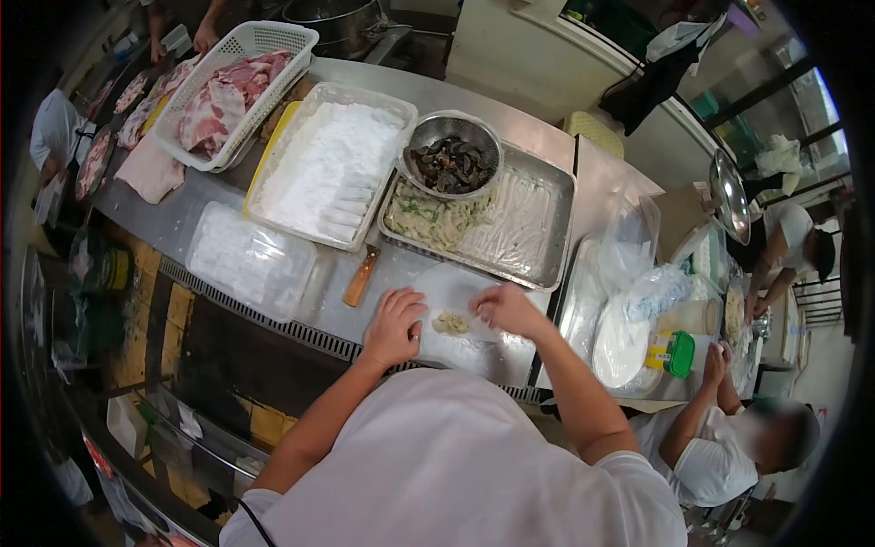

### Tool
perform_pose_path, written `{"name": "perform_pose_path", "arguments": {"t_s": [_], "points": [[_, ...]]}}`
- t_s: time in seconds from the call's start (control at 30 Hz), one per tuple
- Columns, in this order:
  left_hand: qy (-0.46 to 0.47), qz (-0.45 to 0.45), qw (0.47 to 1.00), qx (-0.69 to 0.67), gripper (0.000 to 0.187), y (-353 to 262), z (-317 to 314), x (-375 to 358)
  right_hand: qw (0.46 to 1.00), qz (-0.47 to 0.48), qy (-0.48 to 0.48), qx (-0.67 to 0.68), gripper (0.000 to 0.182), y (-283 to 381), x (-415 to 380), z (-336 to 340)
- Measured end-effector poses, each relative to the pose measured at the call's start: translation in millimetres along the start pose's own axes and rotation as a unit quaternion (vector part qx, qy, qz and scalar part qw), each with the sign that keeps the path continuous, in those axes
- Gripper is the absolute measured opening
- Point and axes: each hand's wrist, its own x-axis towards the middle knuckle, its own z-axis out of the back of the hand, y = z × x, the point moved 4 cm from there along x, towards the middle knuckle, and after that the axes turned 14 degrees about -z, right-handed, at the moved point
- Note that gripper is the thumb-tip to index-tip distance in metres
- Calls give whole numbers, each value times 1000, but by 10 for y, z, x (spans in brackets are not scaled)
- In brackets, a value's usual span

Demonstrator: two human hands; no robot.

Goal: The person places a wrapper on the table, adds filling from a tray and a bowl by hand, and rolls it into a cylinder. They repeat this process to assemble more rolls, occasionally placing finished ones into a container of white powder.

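A small mound of pale filling (451, 323) lies on a thin, whitish, translucent sheet (448, 281) on the steel counter. My left hand (394, 328) rests at the sheet's left side, palm down with fingers stretched out. To the right of the filling, my right hand (512, 310) has its fingers curled and fingertips close together; whatever they might hold is too small to make out. Beyond the hands sits a steel tray (567, 214) with green-flecked pale filling (428, 219) and whitish rolls (515, 219). A steel bowl (488, 132) of dark pieces stands on its rim.
A wooden-handled tool (362, 278) lies left of my hands, near a white-powdered tub (328, 137) and a plastic-covered container (246, 260). Raw meat fills a white basket (251, 36). Plastic bags (652, 292) and a green-lidded box (679, 354) stand right. Other people work nearby.
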Motion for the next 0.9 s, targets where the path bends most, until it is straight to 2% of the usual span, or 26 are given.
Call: {"name": "perform_pose_path", "arguments": {"t_s": [0.13, 0.23, 0.37, 0.53, 0.73, 0.9], "points": [[-2, -3, 1000, 1, 40, 2, 1, -7, 971, 47, -156, -173, 21, -302, -60, -423], [-3, -7, 1000, 6, 40, 6, -2, -16, 973, 42, -188, -127, 19, -341, -157, -401], [-1, -13, 1000, 6, 39, 4, 4, -17, 979, 38, -184, -78, 21, -578, -102, -424], [-1, -17, 1000, 8, 40, 8, 6, -20, 961, 65, -222, -150, 23, -372, -271, -461], [4, -1, 1000, -3, 38, 16, 17, -10, 947, 100, -301, -48, 22, 211, -575, -83], [20, 1, 1000, 23, 42, 8, -6, -20, 944, 125, -305, 23, 24, 842, -335, 478]]}}
